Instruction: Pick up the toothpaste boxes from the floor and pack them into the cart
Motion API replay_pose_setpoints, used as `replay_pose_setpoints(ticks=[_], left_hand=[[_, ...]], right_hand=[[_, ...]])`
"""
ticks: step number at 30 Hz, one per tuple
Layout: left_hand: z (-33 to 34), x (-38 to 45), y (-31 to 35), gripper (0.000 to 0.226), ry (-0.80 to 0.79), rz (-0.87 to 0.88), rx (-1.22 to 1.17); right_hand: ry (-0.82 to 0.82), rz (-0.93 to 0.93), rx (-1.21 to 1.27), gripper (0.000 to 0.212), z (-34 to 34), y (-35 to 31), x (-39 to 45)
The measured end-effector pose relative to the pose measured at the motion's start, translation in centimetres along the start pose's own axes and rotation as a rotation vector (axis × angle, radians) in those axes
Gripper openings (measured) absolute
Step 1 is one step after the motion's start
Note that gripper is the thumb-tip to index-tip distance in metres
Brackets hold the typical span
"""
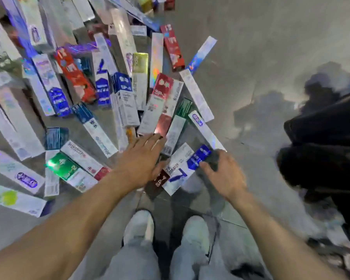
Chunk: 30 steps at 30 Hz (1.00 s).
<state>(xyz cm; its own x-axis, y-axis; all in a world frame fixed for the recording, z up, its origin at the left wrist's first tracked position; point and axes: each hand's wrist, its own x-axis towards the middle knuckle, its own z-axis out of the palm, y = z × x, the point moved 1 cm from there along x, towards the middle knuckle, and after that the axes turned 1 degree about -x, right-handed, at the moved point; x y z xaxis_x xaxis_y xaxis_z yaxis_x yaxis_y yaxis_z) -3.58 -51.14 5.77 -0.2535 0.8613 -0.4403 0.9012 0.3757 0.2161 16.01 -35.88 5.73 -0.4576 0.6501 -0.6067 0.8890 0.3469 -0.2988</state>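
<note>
Left hand [141, 156] spread flat, fingers straight, over boxes [117, 93] strewn on the floor [261, 57], right hand [222, 170] gripping a blue-ended box [198, 158], dark red box [159, 183] marked "SP-4" between hands, more "SP-4" boxes beyond.

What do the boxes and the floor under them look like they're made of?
Toothpaste boxes: apparently thin printed cardboard, going by crisp folded edges; several look foil-coated, with rainbow glare, like the silver box. Floor: a hard, smooth, glossy grey surface with blurred reflections, perhaps polished tile or concrete.
</note>
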Motion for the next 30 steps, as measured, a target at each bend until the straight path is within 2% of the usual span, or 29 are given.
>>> replay_pose_setpoints(ticks=[2, 6, 9, 13, 18, 22, 24, 27, 30], left_hand=[[3.6, 2.3, -0.7, 0.070, 0.029, 0.029, 0.007], [8.1, 5.8, -1.3, 0.071, 0.113, 0.088, 0.044], [10.1, 7.0, -1.4, 0.068, 0.242, 0.167, 0.031], [11.7, 7.0, -1.1, 0.065, 0.337, 0.182, 0.017], [12.4, 5.8, -0.8, 0.070, 0.326, 0.164, 0.044], [13.1, 4.4, -0.3, 0.070, 0.314, 0.093, 0.034], [13.9, 3.5, 0.2, 0.071, 0.330, 0.039, -0.008], [14.7, 3.1, 0.9, 0.070, 0.321, -0.063, -0.155], [14.9, 3.1, 1.6, 0.075, 0.193, -0.218, -0.358]], right_hand=[[0.032, -0.013, -0.021, 0.059, 2.9, 1.3, 2.5], [0.122, -0.031, -0.033, 0.058, 6.5, 3.1, 5.8], [0.182, -0.070, 0.003, 0.061, 7.9, 3.7, 6.6], [0.276, -0.075, 0.206, 0.056, 9.7, 4.3, 6.7], [0.311, -0.003, 0.420, 0.049, 11.5, 4.2, 5.1], [0.241, 0.098, 0.521, 0.025, 12.2, 3.4, 5.1], [0.223, 0.144, 0.562, 0.032, 12.6, 2.7, 5.7], [0.215, 0.143, 0.592, 0.065, 13.5, 2.1, 7.6], [0.185, 0.087, 0.532, 0.085, 15.2, 3.0, 9.5]])
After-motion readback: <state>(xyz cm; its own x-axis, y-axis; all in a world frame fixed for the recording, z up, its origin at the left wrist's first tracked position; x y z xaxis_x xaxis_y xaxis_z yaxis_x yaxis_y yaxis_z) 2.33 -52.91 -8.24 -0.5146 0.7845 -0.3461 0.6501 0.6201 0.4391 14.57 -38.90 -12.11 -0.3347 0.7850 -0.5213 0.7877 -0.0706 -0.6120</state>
